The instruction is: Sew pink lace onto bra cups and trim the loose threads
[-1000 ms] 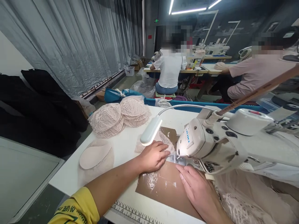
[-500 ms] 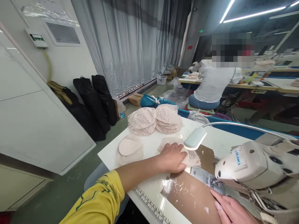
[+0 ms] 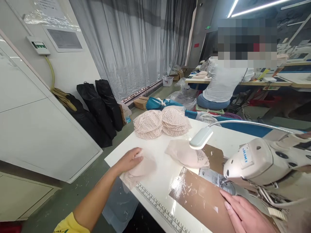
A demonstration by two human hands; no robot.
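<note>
At the left side of the white table, my left hand (image 3: 130,160) is closed on the edge of a beige bra cup (image 3: 144,168) with sheer fabric around it; the cup is smeared by motion. My right hand (image 3: 245,212) lies flat, fingers stretched out, on a brown board (image 3: 201,200) beside the sewing machine (image 3: 257,158). Another beige cup with lace and mesh (image 3: 186,153) rests near the metal needle plate (image 3: 211,179), under the small lamp (image 3: 201,137). Farther back stand two stacks of lace cups (image 3: 148,124).
A ruler strip (image 3: 157,207) runs along the table's front edge. Behind the table is a blue cloth bundle (image 3: 155,103). A person in a white top (image 3: 222,84) sits at another table with their back to me. Black bags (image 3: 93,110) lean on the left wall.
My left hand has moved left from the lace cup near the machine to the cup at the table's left side and gripped it. My right hand stays on the board.
</note>
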